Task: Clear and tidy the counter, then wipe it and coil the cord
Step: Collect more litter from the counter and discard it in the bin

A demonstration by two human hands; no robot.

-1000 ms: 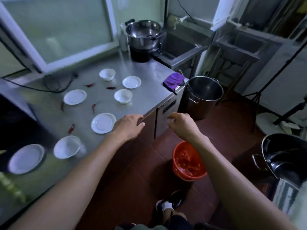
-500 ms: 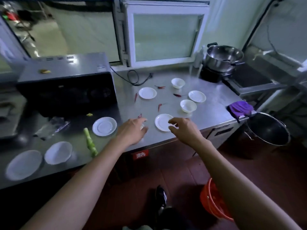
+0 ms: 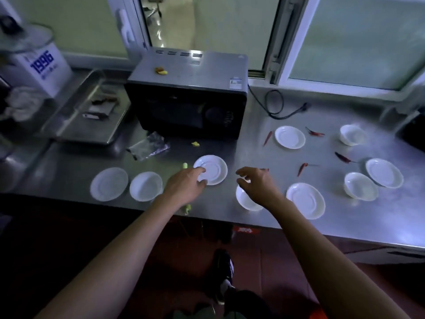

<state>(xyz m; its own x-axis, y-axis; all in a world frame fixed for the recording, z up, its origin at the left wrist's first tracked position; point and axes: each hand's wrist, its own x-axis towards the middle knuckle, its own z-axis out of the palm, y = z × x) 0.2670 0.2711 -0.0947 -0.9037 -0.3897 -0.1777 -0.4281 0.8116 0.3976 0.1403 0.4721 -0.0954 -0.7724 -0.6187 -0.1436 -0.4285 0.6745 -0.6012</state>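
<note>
**Both hands out over the dishes, nothing lifted yet**

The steel tabletop runs the width of the view, and the black microwave sits at its back, the largest thing on it. Its cord lies in a loose loop on the surface to the right of the oven, plug end trailing off toward the window — uncoiled, and well apart from either hand.

White dishes are scattered along the front. The saucer in the middle is the one that matters: the left hand reaches at it from the near-left, fingers loosely curved, fingertips at or just over its near rim — contact cannot be told for sure, and it grips nothing. The right hand hovers, fingers spread and relaxed, above a small bowl at the tabletop's front edge, holding nothing.

So the saucer lies just ahead and to the right of the left hand, which is the nearer one; the bowl sits directly under the right hand. Gathering the dishes looks like the step in hand.

Smallest are the scraps: dried red chillies strewn among the right-hand dishes, and a green stalk partly hidden under the left wrist, its long axis running front to back.
</note>
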